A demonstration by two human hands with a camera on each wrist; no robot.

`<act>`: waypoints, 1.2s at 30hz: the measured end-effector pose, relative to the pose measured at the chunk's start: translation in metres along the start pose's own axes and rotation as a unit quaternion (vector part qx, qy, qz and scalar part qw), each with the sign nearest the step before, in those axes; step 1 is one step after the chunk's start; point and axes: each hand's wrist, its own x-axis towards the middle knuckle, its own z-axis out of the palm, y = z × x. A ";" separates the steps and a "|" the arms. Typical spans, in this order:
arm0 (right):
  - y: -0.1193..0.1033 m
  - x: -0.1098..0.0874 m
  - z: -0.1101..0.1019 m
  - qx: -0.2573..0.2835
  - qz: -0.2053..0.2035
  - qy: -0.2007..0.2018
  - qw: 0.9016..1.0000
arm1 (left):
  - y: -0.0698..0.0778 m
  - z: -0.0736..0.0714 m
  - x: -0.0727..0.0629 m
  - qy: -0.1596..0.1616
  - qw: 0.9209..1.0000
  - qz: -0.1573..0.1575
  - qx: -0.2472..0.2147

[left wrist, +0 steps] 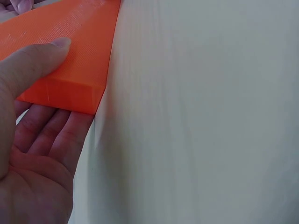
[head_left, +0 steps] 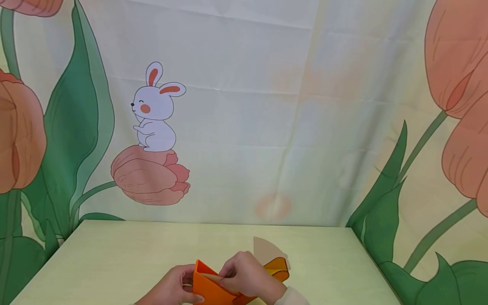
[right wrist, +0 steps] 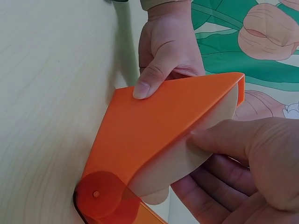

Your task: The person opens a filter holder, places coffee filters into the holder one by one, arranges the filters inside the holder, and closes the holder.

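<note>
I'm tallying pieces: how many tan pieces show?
2 visible: one piece partly in the orange case, pinched by the right hand; another piece beyond that hand. More may be hidden.

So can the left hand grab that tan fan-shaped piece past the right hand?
Probably not yet: the left hand is busy holding the orange case, and the right hand sits between it and the tan fan-shaped piece.

The surface (head_left: pixel 152 245) is flat and pale yellow-green, with straight far and side edges. Fine grain streaks show in the right wrist view. The orange case (right wrist: pixel 149 121) is positioned close to the surface; contact cannot be confirmed. Whether the tan wedge (head_left: pixel 264 250) beyond lies on it cannot be determined.
</note>
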 end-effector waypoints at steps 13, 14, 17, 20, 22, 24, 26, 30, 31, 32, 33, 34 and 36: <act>-0.002 0.001 -0.004 0.005 0.012 -0.013 1.000 | 0.000 0.001 0.001 -0.003 1.000 0.002 0.001; -0.003 0.001 -0.006 0.010 0.017 -0.012 1.000 | 0.000 0.001 0.001 -0.002 1.000 0.001 0.001; -0.006 0.001 -0.010 0.025 0.032 -0.009 0.999 | 0.000 0.000 0.000 0.001 1.000 -0.002 0.002; -0.007 0.001 -0.012 0.029 0.032 -0.009 0.999 | 0.000 0.000 0.000 0.002 1.000 -0.004 0.000; -0.007 0.001 -0.011 0.028 0.028 -0.011 0.999 | 0.000 0.000 0.000 0.001 1.000 -0.002 0.000; -0.007 0.001 -0.010 0.023 0.020 -0.011 0.999 | 0.000 0.000 0.000 0.001 1.000 0.000 0.001; -0.007 0.001 -0.010 0.015 0.008 -0.009 1.000 | 0.001 0.000 -0.001 -0.001 1.000 0.002 0.002; -0.008 0.001 -0.010 -0.005 -0.020 0.002 1.000 | 0.001 0.000 -0.001 -0.004 1.000 0.008 0.000; -0.009 0.001 -0.011 -0.008 -0.024 0.005 1.000 | 0.002 0.000 -0.001 -0.005 1.000 0.009 0.000; -0.010 0.000 -0.012 -0.010 -0.027 0.008 1.000 | 0.002 0.000 -0.001 -0.005 1.000 0.009 -0.001; -0.011 0.000 -0.012 -0.011 -0.028 0.010 0.999 | 0.002 0.000 -0.001 -0.005 1.000 0.009 -0.001; -0.011 0.000 -0.013 -0.013 -0.031 0.011 0.999 | 0.001 0.000 -0.001 -0.006 1.000 0.009 -0.002; -0.011 0.000 -0.012 -0.013 -0.031 0.011 0.999 | 0.001 -0.001 -0.001 -0.006 1.000 0.009 -0.003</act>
